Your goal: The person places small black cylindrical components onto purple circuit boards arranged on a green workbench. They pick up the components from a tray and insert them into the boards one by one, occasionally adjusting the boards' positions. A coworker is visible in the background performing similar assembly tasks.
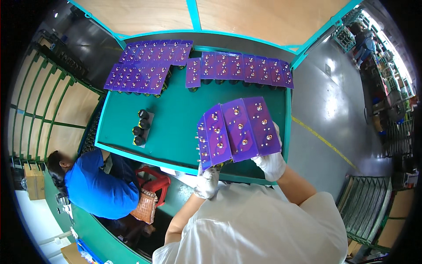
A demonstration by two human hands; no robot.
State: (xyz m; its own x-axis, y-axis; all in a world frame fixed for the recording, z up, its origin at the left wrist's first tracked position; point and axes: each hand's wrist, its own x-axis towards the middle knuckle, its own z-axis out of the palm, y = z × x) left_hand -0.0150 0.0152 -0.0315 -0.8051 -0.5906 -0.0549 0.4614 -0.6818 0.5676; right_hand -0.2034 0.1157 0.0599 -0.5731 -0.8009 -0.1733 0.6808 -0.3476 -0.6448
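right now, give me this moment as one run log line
left gloved hand: holding purple circuit boards | right gloved hand: holding same boards | green work surface: other purple boards along far side

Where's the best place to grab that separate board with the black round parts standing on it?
Probably along its right edge, coming from the right. The board shows a bare pale strip there, while the black round parts mostly hide its left side. Its near end looks less roomy, being close to the green rim. Holding the edge avoids pulling on those parts.
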